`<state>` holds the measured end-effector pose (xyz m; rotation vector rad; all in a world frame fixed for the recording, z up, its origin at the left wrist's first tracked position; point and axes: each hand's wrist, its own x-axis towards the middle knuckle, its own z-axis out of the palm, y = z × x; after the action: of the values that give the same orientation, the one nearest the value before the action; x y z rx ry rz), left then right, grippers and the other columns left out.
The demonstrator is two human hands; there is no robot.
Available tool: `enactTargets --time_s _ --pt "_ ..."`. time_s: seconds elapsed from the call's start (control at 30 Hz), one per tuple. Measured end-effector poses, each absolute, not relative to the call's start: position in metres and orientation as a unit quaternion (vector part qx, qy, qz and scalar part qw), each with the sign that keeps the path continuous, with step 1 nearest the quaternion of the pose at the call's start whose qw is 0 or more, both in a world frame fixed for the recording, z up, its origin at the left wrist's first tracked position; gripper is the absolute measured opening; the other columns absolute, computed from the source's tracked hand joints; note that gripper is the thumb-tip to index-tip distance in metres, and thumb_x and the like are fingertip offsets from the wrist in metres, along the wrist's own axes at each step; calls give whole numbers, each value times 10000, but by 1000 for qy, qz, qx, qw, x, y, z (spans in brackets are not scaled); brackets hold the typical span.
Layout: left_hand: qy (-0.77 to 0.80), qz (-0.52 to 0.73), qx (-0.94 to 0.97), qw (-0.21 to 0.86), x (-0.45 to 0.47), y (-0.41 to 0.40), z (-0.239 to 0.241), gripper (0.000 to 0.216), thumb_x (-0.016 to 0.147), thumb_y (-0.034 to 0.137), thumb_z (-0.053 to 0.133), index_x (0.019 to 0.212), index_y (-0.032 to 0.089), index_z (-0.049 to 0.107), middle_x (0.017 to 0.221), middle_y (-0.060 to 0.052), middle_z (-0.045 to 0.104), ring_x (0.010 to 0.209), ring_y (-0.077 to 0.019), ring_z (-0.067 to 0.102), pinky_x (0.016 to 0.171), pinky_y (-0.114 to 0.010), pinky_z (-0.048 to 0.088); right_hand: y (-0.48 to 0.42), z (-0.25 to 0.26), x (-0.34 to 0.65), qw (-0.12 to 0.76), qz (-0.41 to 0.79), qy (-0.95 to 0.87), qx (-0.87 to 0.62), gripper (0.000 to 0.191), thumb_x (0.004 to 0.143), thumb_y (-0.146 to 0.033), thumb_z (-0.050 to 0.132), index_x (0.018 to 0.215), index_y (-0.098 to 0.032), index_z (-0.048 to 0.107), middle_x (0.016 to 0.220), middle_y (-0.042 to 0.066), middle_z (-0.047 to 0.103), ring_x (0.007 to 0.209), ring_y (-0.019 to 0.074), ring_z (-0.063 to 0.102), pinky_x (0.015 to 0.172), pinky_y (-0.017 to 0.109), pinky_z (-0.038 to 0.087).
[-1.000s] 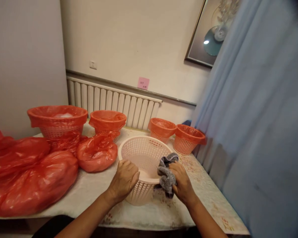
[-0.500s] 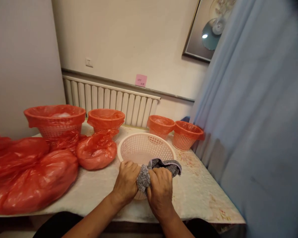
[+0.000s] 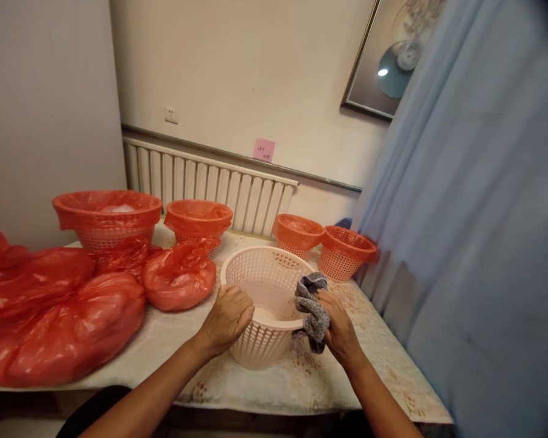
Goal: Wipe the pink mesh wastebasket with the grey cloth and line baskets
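Note:
A pale pink plastic basket (image 3: 260, 347) with latticed sides stands upright in front of me, its bottom visible through the wide mouth. My left hand (image 3: 227, 319) is closed over the near left part of its rim. On the right side of the rim, my right hand (image 3: 340, 325) grips a crumpled grey cloth (image 3: 314, 310) with a lilac edge. The cloth hangs over the rim there and hides that stretch of it. Whether my right fingers also hold the rim under the cloth, I cannot tell.
Bag-lined baskets stand along the back: a large one (image 3: 107, 219), a smaller one (image 3: 198, 219) and two at right (image 3: 299, 234). Stuffed red plastic bags (image 3: 68, 328) cover the left of the table (image 3: 237, 392). A blue curtain (image 3: 442, 243) hangs at the right.
My hands have moved apart, the right one carrying the grey cloth rightward to the basket's right rim. The left hand has shifted slightly onto the near left rim.

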<state>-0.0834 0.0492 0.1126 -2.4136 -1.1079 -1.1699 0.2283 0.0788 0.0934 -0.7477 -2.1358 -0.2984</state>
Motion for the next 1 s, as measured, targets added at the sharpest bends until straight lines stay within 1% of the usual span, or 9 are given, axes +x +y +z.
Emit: enactTargets --time_s 0.2,0.27,0.33,0.43,0.57,0.67,0.77,0.87,1.0 --pt "-396 -330 -845 142 -85 41 123 308 977 223 340 717 198 503 728 -23 559 750 -204 481 771 -378 353 63 81 198 500 -123 -795 -322 346 881 -155 466 1205 -245 549 1205 87 562 1212 263 474 1018 551 391" --pt "-398 -293 -852 174 -70 31 127 253 966 264 418 745 198 524 754 -30 594 767 -222 506 780 -394 353 51 83 183 498 -137 -787 -336 341 876 -139 445 1185 -231 557 1192 92 558 1204 265 469 1019 564 369" --pt "-394 -261 -860 193 -54 21 129 209 936 339 507 783 199 539 784 -40 619 754 -235 522 732 -382 357 38 88 170 480 -147 -790 -353 338 870 -128 434 1169 -216 564 1180 99 552 1199 269 460 1032 581 330" --pt "-391 -251 -862 204 -42 13 127 180 910 333 556 791 199 538 761 -34 625 709 -230 538 676 -362 347 23 97 160 444 -149 -810 -353 333 866 -108 436 1159 -200 563 1157 96 555 1172 259 465 1058 585 286" --pt "-379 -256 -866 204 -54 16 120 266 933 402 506 762 200 528 740 -31 622 687 -221 538 656 -347 336 30 100 179 405 -152 -852 -294 329 876 -135 467 1183 -208 558 1141 85 579 1156 248 487 1077 566 287" --pt "-361 -264 -875 185 -73 22 117 344 960 458 420 768 192 523 757 -37 620 705 -217 534 675 -347 342 54 100 206 408 -146 -858 -276 341 878 -145 472 1198 -223 562 1170 84 584 1209 252 478 1089 555 300" --pt "-353 -270 -882 158 -90 27 119 367 975 456 375 772 185 517 767 -38 610 728 -213 529 706 -350 351 71 101 224 415 -110 -855 -292 349 882 -165 478 1209 -242 570 1236 83 564 1264 258 452 1080 528 343" --pt "-359 -257 -886 145 -95 27 127 353 974 444 384 780 182 517 784 -41 608 750 -217 531 734 -360 361 71 99 220 430 -79 -842 -316 357 882 -157 456 1202 -250 584 1255 82 551 1278 258 439 1062 505 375" --pt "-385 -211 -884 161 -73 16 136 277 948 423 470 822 187 541 832 -50 635 780 -242 561 722 -372 376 48 97 195 448 -115 -821 -335 344 873 -144 452 1171 -237 596 1196 89 561 1248 269 445 1029 513 379"
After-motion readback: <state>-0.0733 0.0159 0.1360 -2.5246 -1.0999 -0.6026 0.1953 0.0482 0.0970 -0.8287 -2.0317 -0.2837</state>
